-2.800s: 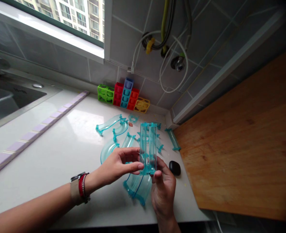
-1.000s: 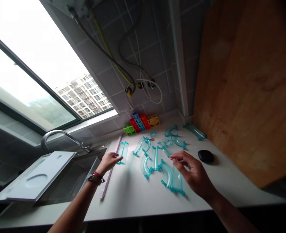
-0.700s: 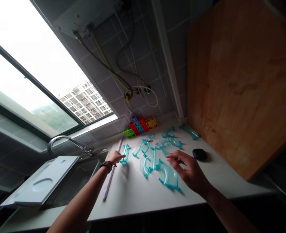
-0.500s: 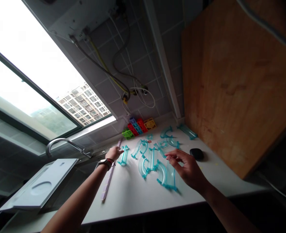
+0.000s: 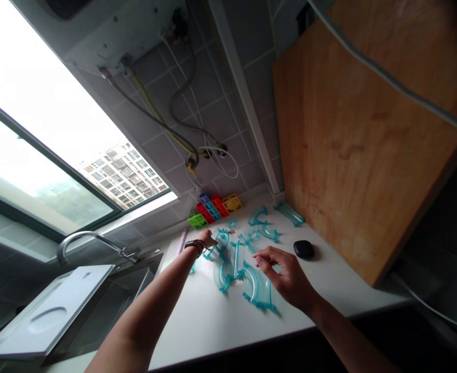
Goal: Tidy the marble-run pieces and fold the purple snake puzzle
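Observation:
My left hand (image 5: 206, 240), with a watch on its wrist, reaches over the clear teal curved track piece (image 5: 222, 237). Its fingers are mostly hidden, so contact is unclear. My right hand (image 5: 282, 269) hovers at the right of the pieces, thumb and fingers pinched together beside the end of a narrow teal piece (image 5: 247, 241); whether it grips anything cannot be made out. Between the hands lie a straight teal track (image 5: 235, 260) and a curved teal track (image 5: 221, 277). Nearer me are another curved track (image 5: 251, 285) and a wide teal piece (image 5: 265, 294).
Colourful blocks (image 5: 211, 208) stand by the wall. A straight teal piece (image 5: 290, 214) lies near the wooden board (image 5: 352, 150). A black rounded object (image 5: 304, 249) sits at the right. A pale purple strip (image 5: 182, 241) is partly behind my left arm; the sink (image 5: 135, 282) and faucet (image 5: 96, 225) are left.
My left hand has left the straight teal piece at the left and moved right to the curved pieces. My right hand stays pinched near the same spot. The view has shifted slightly right.

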`<state>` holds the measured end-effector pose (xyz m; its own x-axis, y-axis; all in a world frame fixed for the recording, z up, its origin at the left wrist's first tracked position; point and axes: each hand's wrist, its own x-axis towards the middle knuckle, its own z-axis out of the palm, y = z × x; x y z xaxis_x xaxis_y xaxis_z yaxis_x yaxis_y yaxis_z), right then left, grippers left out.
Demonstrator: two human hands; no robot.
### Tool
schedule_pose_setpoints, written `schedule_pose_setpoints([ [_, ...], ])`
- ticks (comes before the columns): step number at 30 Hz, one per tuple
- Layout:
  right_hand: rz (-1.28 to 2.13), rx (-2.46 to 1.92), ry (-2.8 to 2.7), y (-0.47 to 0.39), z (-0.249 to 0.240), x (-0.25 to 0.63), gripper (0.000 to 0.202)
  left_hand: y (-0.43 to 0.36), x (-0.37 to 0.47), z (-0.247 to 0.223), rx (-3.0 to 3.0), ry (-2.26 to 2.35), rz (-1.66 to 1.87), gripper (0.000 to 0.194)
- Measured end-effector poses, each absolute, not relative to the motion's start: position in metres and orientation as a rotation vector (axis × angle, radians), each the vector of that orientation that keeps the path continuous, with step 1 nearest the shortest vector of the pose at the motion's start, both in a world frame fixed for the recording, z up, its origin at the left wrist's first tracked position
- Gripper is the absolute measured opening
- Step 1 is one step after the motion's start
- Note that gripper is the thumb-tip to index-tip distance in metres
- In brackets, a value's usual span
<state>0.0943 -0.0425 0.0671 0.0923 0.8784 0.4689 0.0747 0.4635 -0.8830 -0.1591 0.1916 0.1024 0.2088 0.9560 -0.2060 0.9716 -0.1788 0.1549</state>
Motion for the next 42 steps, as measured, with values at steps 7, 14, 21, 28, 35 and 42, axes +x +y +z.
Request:
schedule_pose_setpoints([
  [7,0.718,-0.920,-1.291,-0.042,0.069,0.101,0.021,0.205,-0.173,0.138,2.275,1.918,-0.055,0.037],
  [14,0.776,-0.967,-1.044,-0.036,0.062,0.108,0.026,0.167,-0.184,0.138,2.137,1.756,0.040,0.031],
  [21,0.760,-1.008,-0.971,-0.034,0.059,0.112,0.031,0.100,-0.184,0.107,1.882,1.595,0.135,0.022],
  [28,0.742,-1.339,-1.365,-0.036,0.060,0.121,0.028,0.049,-0.154,0.113,1.760,1.334,0.272,0.031],
  [35,0.786,-1.607,-1.623,-0.036,0.033,0.102,0.027,0.030,-0.104,0.114,1.569,1.186,0.445,0.039],
  [42,0.797,-1.593,-1.554,-0.025,0.021,0.111,0.013,0.038,-0.076,0.112,1.285,1.033,0.734,0.047],
])
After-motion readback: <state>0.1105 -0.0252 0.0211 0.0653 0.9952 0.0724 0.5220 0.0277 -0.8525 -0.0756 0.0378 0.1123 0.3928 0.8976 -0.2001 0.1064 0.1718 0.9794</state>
